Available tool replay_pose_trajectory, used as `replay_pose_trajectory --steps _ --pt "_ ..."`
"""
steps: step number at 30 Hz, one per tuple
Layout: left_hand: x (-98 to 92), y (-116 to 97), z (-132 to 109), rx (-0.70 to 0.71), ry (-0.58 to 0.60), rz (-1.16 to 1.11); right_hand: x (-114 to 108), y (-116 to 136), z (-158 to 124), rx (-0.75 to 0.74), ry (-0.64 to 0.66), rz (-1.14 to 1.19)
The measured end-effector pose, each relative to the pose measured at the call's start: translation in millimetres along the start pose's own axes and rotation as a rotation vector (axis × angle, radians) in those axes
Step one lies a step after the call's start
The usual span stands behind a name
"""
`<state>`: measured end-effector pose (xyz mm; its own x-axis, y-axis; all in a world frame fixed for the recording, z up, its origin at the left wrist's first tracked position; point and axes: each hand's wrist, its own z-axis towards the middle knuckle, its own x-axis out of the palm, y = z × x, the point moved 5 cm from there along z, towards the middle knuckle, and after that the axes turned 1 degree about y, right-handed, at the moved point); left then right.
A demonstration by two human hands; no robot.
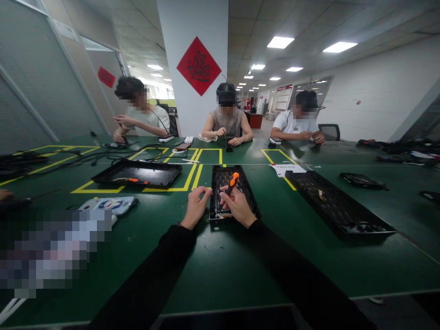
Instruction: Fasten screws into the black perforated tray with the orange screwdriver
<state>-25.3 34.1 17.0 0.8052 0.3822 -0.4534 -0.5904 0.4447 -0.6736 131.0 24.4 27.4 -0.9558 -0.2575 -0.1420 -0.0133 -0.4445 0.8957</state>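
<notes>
A black keyboard-like tray [248, 188] lies lengthwise on the green table [220, 266] right in front of me. My right hand [238, 206] is closed round an orange-and-black screwdriver [233, 180], whose tip points down into the tray's near part. My left hand [195, 206] rests at the tray's left edge with its fingers curled against the rim. Both my arms are in black sleeves.
Another black tray [340, 206] lies to the right and a wider one [137, 173] with an orange tool to the left. Yellow tape lines mark the table. Three people sit at the far side, working. A white-and-blue packet [110, 204] and cables lie at left.
</notes>
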Motion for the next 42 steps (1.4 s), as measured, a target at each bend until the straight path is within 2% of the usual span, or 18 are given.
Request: replay_pose_trajectory --steps 4,8,14,18,23,28,33,42 --pt "7.1 12 10 -0.095 -0.180 0.086 -1 1 -1 -0.015 -0.004 0.009" --pt "18.9 21 20 -0.153 -0.240 0.066 0 1 -1 -0.021 0.007 -0.013" --pt "30.1 29 19 -0.161 -0.130 -0.043 1 5 -2 -0.055 0.036 -0.078" --pt "31.8 33 17 -0.208 -0.113 -0.047 1 8 -1 -0.081 0.045 -0.082" --pt "32.1 30 17 -0.241 -0.074 -0.013 2 5 1 -0.052 0.061 0.045" --pt "34.4 26 15 -0.291 0.019 -0.041 0 4 1 -0.039 0.029 0.145" --pt "35.0 27 15 -0.296 0.021 -0.058 -2 3 0 -0.004 -0.024 0.210" --pt "34.9 25 14 -0.289 0.023 -0.064 -1 7 2 -0.058 0.043 0.078"
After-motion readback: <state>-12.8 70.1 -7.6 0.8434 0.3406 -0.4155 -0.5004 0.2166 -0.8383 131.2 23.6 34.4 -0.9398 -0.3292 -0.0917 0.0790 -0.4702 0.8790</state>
